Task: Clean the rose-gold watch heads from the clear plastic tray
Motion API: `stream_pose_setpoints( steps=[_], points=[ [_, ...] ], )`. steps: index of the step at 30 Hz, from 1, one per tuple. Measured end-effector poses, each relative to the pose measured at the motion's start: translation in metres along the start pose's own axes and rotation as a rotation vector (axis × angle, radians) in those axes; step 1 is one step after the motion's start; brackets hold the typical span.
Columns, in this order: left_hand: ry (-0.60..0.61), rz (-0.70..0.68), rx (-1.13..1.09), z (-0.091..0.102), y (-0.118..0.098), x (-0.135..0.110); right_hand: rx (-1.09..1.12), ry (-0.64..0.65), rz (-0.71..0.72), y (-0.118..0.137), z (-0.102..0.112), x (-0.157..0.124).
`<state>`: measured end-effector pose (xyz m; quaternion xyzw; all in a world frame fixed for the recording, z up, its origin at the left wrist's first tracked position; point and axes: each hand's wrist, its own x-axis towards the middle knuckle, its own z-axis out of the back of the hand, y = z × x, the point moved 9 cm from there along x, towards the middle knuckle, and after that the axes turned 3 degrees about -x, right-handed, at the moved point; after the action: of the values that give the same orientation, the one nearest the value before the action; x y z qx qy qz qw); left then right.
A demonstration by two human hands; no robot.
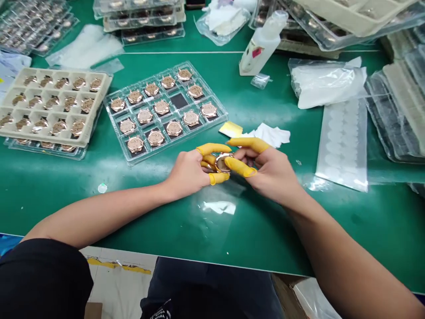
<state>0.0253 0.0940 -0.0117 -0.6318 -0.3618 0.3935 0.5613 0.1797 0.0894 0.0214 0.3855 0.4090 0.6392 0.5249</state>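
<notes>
Between my hands is a rose-gold watch case (220,163), held above the green table. My left hand (195,170) grips its left side, with yellow finger cots on the fingers and thumb. My right hand (262,164) also wears yellow cots; its thumb lies over the front of the case and the index finger reaches across above it. Fingers hide part of the case. Just beyond stands a clear tray (172,138) of similar watch cases, one compartment showing only its dark bottom. White cloths (267,135) and a yellow piece (231,129) lie behind my right hand.
A beige tray of watch cases (49,137) rests on a clear one at left. Stacked trays (142,21) line the back. A white bottle (260,48) stands at back right, near bagged white sheets (327,84) and a strip of round stickers (343,146).
</notes>
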Motion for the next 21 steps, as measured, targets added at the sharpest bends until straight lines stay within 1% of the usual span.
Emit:
stream_pose_setpoints(
  steps=[2, 3, 5, 6, 9, 11, 12, 13, 14, 15, 17, 19, 21],
  points=[
    [-0.037, 0.023, 0.028, 0.003, 0.0, -0.001, 0.1, -0.117, 0.003, 0.003, 0.01, 0.011],
    [-0.039, 0.037, 0.027, 0.003, 0.001, -0.001, 0.125, -0.188, 0.024, 0.006, 0.017, 0.023],
    [-0.029, 0.055, 0.036, 0.002, 0.001, -0.002, 0.091, -0.274, 0.083, 0.016, 0.023, 0.058],
    [-0.02, 0.059, 0.041, 0.001, 0.0, -0.002, 0.038, -0.267, 0.115, 0.021, 0.019, 0.082],
    [-0.006, 0.063, 0.048, -0.001, 0.0, -0.003, -0.133, -0.152, 0.162, 0.029, -0.013, 0.155],
    [0.0, 0.065, 0.038, -0.001, 0.0, -0.004, -0.276, -0.034, 0.143, 0.025, -0.041, 0.191],
    [0.001, 0.065, 0.037, -0.001, 0.0, -0.004, -0.357, 0.021, 0.145, 0.022, -0.053, 0.202],
    [0.004, 0.066, 0.038, -0.001, 0.0, -0.004, -0.437, 0.06, 0.166, 0.02, -0.061, 0.21],
    [0.006, 0.066, 0.04, -0.001, 0.0, -0.004, -0.503, 0.073, 0.203, 0.02, -0.066, 0.214],
    [0.007, 0.067, 0.041, -0.002, 0.0, -0.004, -0.549, 0.053, 0.241, 0.02, -0.066, 0.217],
    [0.008, 0.068, 0.038, -0.002, 0.0, -0.004, -0.607, -0.035, 0.267, 0.017, -0.055, 0.219],
    [0.008, 0.071, 0.03, -0.001, 0.001, -0.004, -0.666, -0.095, 0.2, 0.006, -0.044, 0.223],
    [0.016, 0.07, 0.04, -0.002, 0.001, -0.004, -0.724, -0.103, 0.142, -0.005, -0.039, 0.226]
  ],
)
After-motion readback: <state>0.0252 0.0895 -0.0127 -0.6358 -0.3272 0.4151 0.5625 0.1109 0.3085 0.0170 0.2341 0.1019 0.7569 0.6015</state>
